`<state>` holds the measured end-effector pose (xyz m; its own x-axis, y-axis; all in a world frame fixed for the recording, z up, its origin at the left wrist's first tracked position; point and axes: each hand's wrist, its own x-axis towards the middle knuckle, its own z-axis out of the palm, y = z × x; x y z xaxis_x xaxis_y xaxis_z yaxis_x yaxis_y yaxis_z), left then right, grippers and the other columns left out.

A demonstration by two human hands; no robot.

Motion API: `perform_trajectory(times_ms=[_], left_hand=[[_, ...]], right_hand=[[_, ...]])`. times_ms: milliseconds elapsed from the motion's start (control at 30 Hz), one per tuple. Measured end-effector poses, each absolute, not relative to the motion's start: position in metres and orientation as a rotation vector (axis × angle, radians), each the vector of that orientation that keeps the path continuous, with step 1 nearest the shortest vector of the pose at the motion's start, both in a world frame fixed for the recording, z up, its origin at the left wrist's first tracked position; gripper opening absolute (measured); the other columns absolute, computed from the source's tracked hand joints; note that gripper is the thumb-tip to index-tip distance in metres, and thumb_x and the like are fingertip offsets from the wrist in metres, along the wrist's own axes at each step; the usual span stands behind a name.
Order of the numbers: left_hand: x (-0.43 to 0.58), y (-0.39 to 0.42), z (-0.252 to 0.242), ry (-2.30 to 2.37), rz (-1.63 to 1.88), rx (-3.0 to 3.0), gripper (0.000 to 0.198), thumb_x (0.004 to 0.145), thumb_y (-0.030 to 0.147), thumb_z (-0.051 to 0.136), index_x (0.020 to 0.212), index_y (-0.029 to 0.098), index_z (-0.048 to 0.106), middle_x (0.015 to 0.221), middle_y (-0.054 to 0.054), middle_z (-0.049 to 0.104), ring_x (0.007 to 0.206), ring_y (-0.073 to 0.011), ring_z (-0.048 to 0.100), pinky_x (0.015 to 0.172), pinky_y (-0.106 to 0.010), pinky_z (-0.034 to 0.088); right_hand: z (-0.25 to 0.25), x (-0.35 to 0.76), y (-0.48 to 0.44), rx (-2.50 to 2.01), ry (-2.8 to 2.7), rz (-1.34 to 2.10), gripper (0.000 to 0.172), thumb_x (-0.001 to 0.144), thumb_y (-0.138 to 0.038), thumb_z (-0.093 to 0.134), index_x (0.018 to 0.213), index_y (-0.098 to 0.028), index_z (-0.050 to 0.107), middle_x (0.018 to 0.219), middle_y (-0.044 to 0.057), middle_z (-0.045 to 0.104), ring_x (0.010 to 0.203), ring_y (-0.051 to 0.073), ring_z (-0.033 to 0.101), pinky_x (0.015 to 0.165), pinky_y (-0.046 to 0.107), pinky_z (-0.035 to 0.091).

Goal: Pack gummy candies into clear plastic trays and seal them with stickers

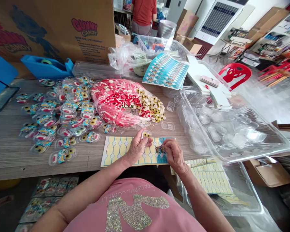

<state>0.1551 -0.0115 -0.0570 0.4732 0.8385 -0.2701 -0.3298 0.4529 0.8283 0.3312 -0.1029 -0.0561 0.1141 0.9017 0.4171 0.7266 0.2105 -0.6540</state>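
We see two bare hands working over a label sheet (118, 151), which lies flat near the front edge of the wooden table (4, 145); its left and middle parts show yellow backing, and the blue printed part is at its right end. The right hand (175, 154) is above this blue end, and its thumb and fingers are drawn close together on a dark, colourful label (160, 149). The left hand (138, 145) is over the middle of the sheet, with the fingers bent and a narrow space between them; just beyond the fingertips we see a small pack (147, 134) with yellow-eyed candies, but we cannot tell whether the hand holds it or is only near it. Behind the hands, an open bag (111, 111) of red and white candies lies on the table, with more yellow-eyed candies at its right end. On the left we find a large heap of labelled packs (69, 111), and behind it a blue tape dispenser (48, 67). To the right stands a transparent tub (258, 120) with plastic shells (215, 132) inside. Farther away, a person in a red shirt (144, 13) is partly visible.
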Motion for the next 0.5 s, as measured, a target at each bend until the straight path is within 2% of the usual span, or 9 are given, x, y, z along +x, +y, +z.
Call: perform_trajectory(times_ms=[100,200,367,433,500], left_hand=[[0.154,-0.011,-0.051,0.755,0.779,0.823,0.064,0.083,0.031,0.068,0.141,0.018,0.045,0.089,-0.006,0.069,0.088,-0.0208,0.07,0.074,-0.034,0.06],[0.157,-0.014,-0.043,0.738,0.681,0.851,0.067,0.083,0.032,0.066,0.144,0.018,0.041,0.086,-0.006,0.07,0.079,-0.0199,0.069,0.065,-0.031,0.059],[0.166,-0.022,-0.039,0.686,0.597,0.832,0.072,0.081,0.03,0.068,0.146,0.017,0.041,0.083,-0.006,0.07,0.073,-0.0197,0.068,0.061,-0.031,0.057],[0.168,-0.024,-0.041,0.675,0.591,0.833,0.074,0.08,0.031,0.068,0.147,0.016,0.039,0.08,-0.005,0.07,0.073,-0.0199,0.068,0.061,-0.031,0.057],[0.168,-0.024,-0.043,0.675,0.592,0.834,0.075,0.081,0.031,0.067,0.148,0.015,0.037,0.079,-0.005,0.07,0.074,-0.02,0.069,0.062,-0.03,0.056]], right_hand=[[-0.063,0.327,-0.117,-1.527,-1.51,0.256,0.013,0.095,-0.015,0.044,0.087,-0.023,0.05,0.1,0.007,0.063,0.092,0.019,0.064,0.08,0.038,0.053],[-0.07,0.325,-0.12,-1.509,-1.468,0.23,0.013,0.096,-0.015,0.044,0.09,-0.023,0.051,0.104,0.008,0.063,0.099,0.021,0.064,0.082,0.041,0.054],[-0.069,0.323,-0.118,-1.515,-1.549,0.184,0.011,0.094,-0.015,0.047,0.09,-0.023,0.054,0.102,0.009,0.064,0.109,0.025,0.063,0.086,0.043,0.054],[-0.067,0.325,-0.12,-1.519,-1.507,0.246,0.012,0.093,-0.017,0.05,0.102,-0.023,0.056,0.112,0.011,0.062,0.106,0.024,0.064,0.08,0.039,0.056],[-0.065,0.328,-0.123,-1.525,-1.447,0.353,0.027,0.091,-0.02,0.054,0.117,-0.025,0.053,0.124,0.012,0.057,0.1,0.022,0.065,0.073,0.036,0.056]])
